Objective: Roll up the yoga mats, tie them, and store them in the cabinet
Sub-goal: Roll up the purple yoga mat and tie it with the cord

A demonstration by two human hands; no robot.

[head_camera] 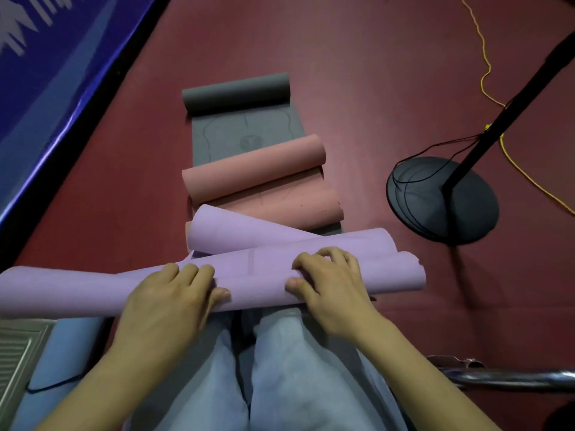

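Note:
A purple yoga mat (258,272) lies loosely rolled across my knees, its far flap curling up. My left hand (168,303) grips the roll left of centre, fingers curled over its top and thumb against the near side. My right hand (326,284) grips it right of centre the same way. Beyond it, a pink mat (258,178) sits partly rolled in two curls on a grey mat (245,132). The grey mat's far end is rolled into a tube (236,93).
The floor is dark red. A black stand with a round base (441,200) and thin black cord stands at right, a yellow cable (485,73) behind it. Blue padding (46,82) borders the left. A metal bar (504,377) lies at lower right. A light blue mat (68,353) lies at lower left.

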